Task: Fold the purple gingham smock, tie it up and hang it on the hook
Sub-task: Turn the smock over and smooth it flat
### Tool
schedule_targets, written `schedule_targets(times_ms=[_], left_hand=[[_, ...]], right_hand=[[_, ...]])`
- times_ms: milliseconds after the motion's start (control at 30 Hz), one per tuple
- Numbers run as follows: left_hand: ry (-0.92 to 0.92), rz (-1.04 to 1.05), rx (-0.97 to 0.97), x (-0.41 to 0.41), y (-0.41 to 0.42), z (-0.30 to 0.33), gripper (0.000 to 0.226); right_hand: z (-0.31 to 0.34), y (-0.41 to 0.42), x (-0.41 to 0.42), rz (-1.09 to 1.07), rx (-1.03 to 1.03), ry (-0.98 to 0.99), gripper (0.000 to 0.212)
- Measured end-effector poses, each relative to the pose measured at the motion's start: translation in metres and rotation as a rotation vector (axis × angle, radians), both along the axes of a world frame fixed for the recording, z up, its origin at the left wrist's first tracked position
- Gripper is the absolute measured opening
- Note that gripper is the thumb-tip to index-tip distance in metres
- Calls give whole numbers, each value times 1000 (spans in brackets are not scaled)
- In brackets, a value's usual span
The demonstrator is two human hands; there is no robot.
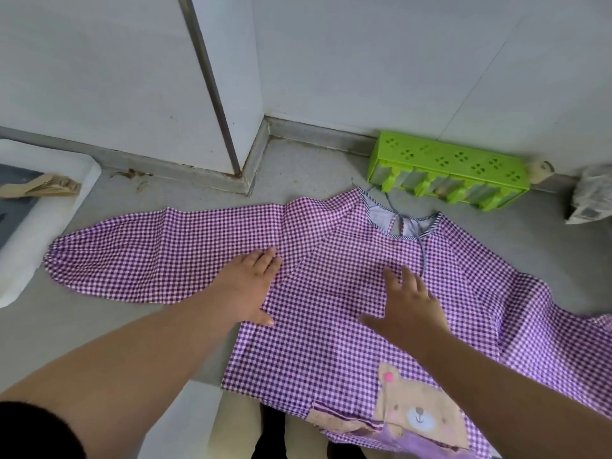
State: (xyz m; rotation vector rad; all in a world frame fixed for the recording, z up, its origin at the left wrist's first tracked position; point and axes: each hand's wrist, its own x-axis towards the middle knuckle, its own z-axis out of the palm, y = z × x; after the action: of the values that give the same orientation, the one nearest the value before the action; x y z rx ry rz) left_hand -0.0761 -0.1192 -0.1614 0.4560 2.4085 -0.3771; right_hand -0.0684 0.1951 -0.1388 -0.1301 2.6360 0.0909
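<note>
The purple gingham smock (331,293) lies spread flat on a grey counter, neck toward the wall, with a bear patch (417,412) near its hem. One sleeve (149,256) stretches out to the left; the other runs off to the right. Blue tie strings (420,240) trail from the striped collar. My left hand (248,286) rests flat on the left shoulder seam, fingers apart. My right hand (410,306) lies flat on the chest of the smock, fingers spread. Neither hand grips the cloth. No hook is in view.
A green perforated plastic rack (453,167) lies against the wall just beyond the collar. A white tray (46,207) with brown paper sits at the far left, touching the sleeve end. A crumpled bag (592,193) is at the right. The counter edge runs below the hem.
</note>
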Motion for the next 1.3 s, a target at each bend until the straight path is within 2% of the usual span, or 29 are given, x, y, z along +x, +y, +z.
schedule_targets(times_ms=[67, 133, 300, 367, 500, 667, 700, 767, 833, 867, 967, 1033, 1100, 1300], left_hand=[[-25, 28, -46, -5, 3, 4, 138], [-20, 24, -90, -6, 9, 9, 141], [11, -94, 129, 12, 46, 13, 130], [-46, -87, 47, 15, 64, 7, 136], [-81, -17, -123, 7, 80, 5, 152], [-110, 10, -185, -5, 91, 11, 155], [-108, 8, -195, -6, 92, 11, 155], [-101, 5, -189, -7, 95, 13, 153], [-76, 1, -134, -8, 100, 16, 148], [-58, -13, -95, -8, 105, 18, 144], [-40, 25, 41, -8, 124, 19, 137], [-70, 94, 78, -8, 140, 17, 136], [-80, 109, 29, -9, 154, 14, 139], [-89, 119, -63, -13, 161, 9, 147]], right_hand=[[-6, 11, 19, 23, 33, -119, 140], [-11, 25, 25, 73, 41, -159, 146], [-16, 35, 4, 197, -7, -119, 146], [-16, 37, -3, 236, -61, -90, 138], [-13, 59, 3, 40, -207, 23, 121], [-16, 110, 36, -101, -97, -4, 129], [-15, 117, 39, -110, -124, -2, 123], [-11, 128, 45, -151, -209, 70, 95], [-9, 137, 47, -273, -264, 196, 65], [-8, 143, 48, -359, -278, 245, 60], [-10, 159, 48, -512, -297, 192, 65], [-13, 172, 50, -470, -250, 86, 61], [-16, 184, 53, -418, -226, 55, 65], [-10, 232, 58, -454, -155, -37, 107]])
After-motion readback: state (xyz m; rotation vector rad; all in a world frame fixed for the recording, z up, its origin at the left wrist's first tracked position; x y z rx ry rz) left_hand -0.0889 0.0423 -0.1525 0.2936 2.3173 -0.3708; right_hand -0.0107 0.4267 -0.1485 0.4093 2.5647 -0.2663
